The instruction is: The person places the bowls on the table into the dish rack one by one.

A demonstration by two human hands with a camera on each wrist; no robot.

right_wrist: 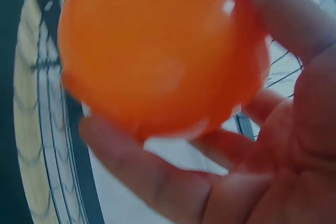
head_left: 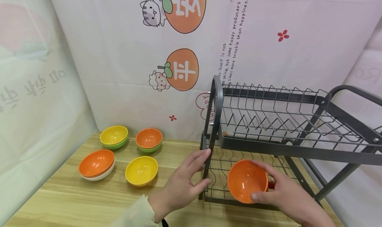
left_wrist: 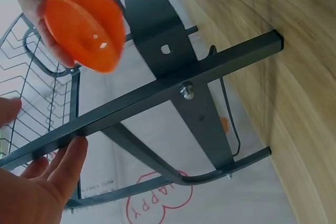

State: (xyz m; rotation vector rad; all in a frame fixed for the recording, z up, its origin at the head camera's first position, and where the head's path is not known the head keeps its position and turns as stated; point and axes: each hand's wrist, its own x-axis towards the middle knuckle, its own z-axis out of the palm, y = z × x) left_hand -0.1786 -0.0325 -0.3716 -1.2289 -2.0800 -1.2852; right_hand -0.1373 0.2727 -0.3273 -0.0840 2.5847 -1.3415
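My right hand grips an orange bowl by its rim, thumb at the near side and fingers round the far side. The bowl is tilted, its inside facing the head camera, over the lower level of a dark two-tier dish rack. In the right wrist view the orange bowl fills much of the picture, its outside towards the camera. My left hand is at the rack's left upright, fingers extended and thumb apart. In the left wrist view its fingertips touch the dark frame bar.
On the wooden table at left are a yellow bowl, an orange bowl on a white one, a yellow bowl on a green one and an orange bowl on a green one. A printed cloth hangs behind.
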